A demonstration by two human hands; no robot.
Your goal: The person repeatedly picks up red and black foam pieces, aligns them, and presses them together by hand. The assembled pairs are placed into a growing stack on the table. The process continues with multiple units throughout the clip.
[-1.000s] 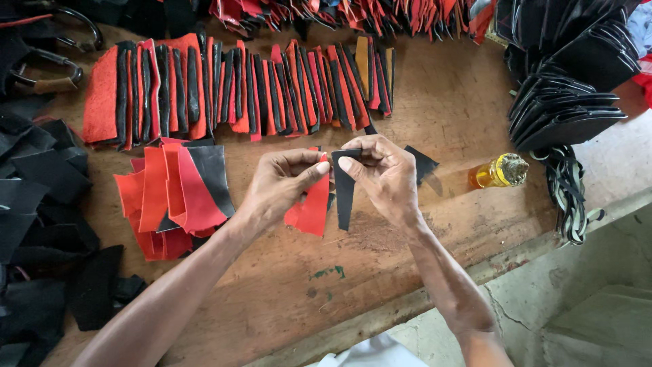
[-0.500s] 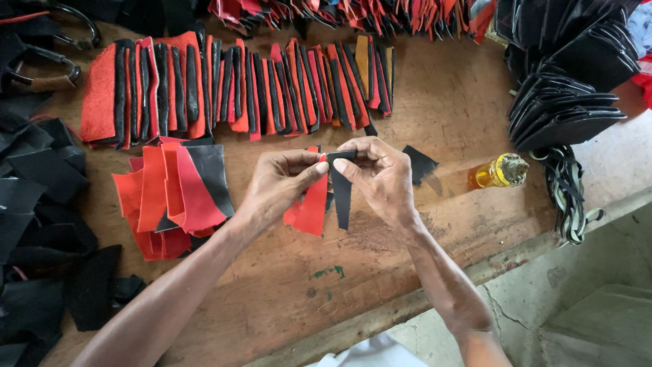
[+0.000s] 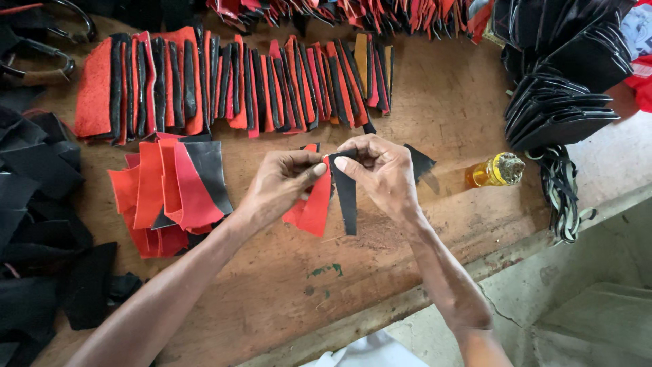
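1. Loose heap of red and black cut pieces (image 3: 173, 194) lies on the wooden bench (image 3: 441, 115), left of both hands.
2. Left hand (image 3: 278, 187): thumb and fingers pinched on the red piece (image 3: 314, 207), which hangs below it.
3. Right hand (image 3: 387, 173): pinched on the top of the black strip (image 3: 345, 197). Strip's long axis near vertical, just beside the red piece, apparently touching at the top.
4. Small yellow bottle (image 3: 492, 171) stands right of the hands.
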